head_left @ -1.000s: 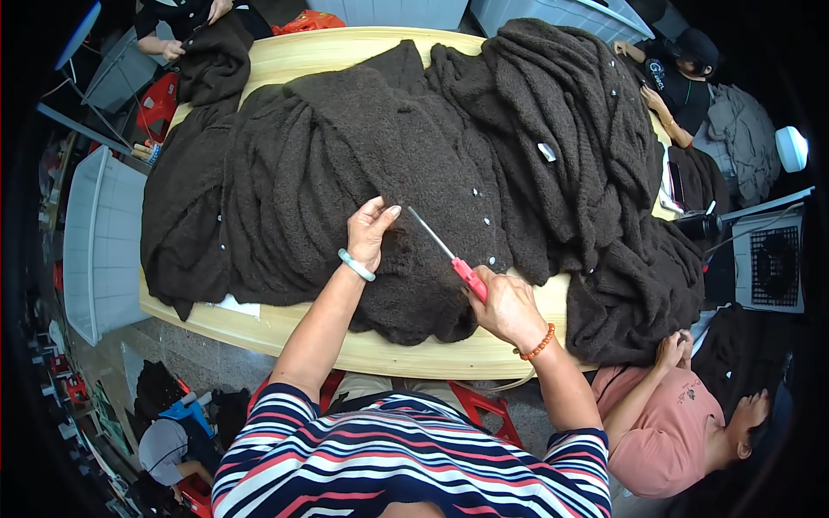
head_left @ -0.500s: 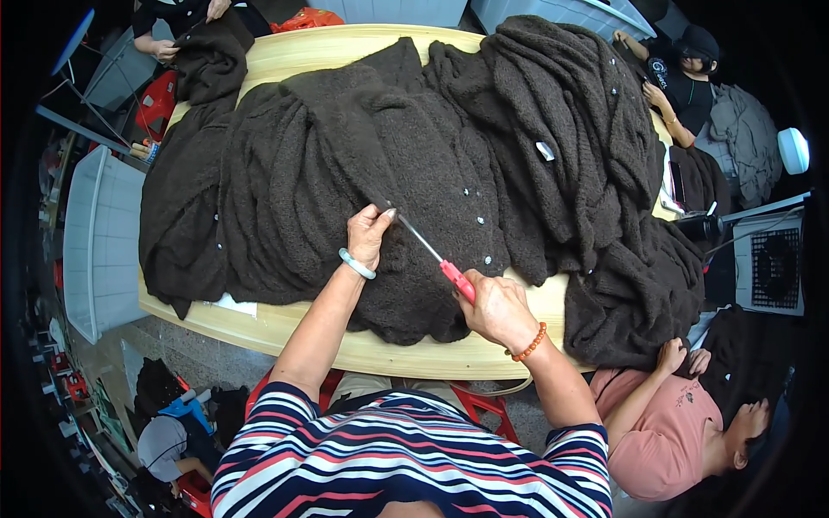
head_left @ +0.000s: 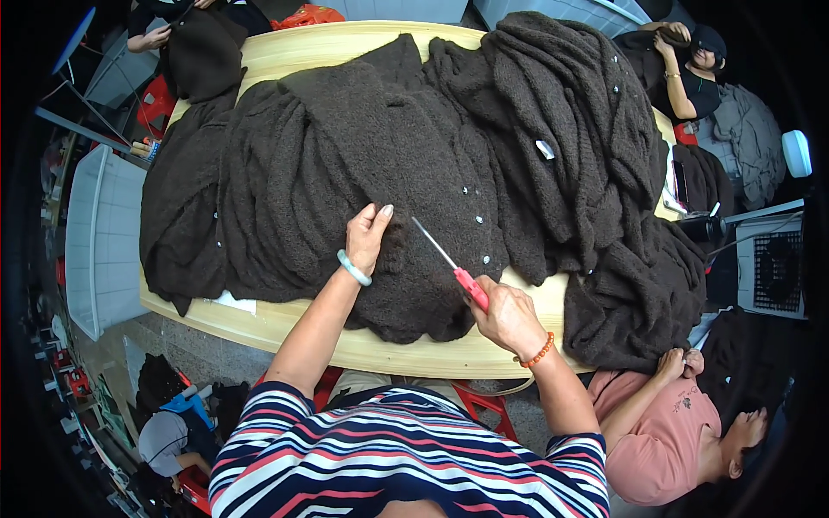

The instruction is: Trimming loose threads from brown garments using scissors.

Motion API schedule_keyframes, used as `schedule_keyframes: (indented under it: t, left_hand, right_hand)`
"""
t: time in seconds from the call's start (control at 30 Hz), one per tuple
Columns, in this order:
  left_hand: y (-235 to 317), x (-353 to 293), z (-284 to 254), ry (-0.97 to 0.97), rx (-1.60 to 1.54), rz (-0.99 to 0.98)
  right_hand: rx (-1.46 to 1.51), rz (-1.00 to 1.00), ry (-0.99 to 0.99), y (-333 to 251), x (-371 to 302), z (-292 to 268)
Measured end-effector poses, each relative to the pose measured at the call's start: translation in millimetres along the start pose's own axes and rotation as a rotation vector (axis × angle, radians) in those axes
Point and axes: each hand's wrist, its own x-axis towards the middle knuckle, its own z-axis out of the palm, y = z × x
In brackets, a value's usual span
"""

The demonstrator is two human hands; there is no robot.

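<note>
A dark brown knitted garment [head_left: 337, 147] lies spread in front of me, with small shiny dots along its right part. My left hand [head_left: 367, 239], a pale bangle at its wrist, pinches a fold of the knit between thumb and fingers. In my right hand [head_left: 505, 315], with an orange bead bracelet, is a red-handled tool [head_left: 470, 286] with a long thin metal shaft. I cannot tell its exact kind. Its tip points up and left, just right of my left fingertips and apart from them.
More brown knitwear [head_left: 561, 95] is heaped on the right of the wooden table [head_left: 363, 345]. A white bin [head_left: 91, 250] stands at the left. Co-workers handle dark cloth at the far left, far right and near right, where one wears a pink shirt [head_left: 656, 432].
The tool's tip has drawn away from my left fingertips, and my right hand has shifted slightly right and down. My left hand stays almost in place. The far co-workers have changed posture.
</note>
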Motion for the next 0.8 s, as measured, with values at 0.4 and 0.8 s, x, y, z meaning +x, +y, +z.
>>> schedule_keyframes:
  t: [0.4,0.8]
  left_hand:
    - [-15,-26,8,0.105,0.425,0.096]
    - [-24,-24,-32,0.292,0.003,-0.234]
  right_hand:
    - [-0.005,-0.016,-0.049,1,-27,13]
    - [0.037,-0.128,-0.189,-7,-23,30]
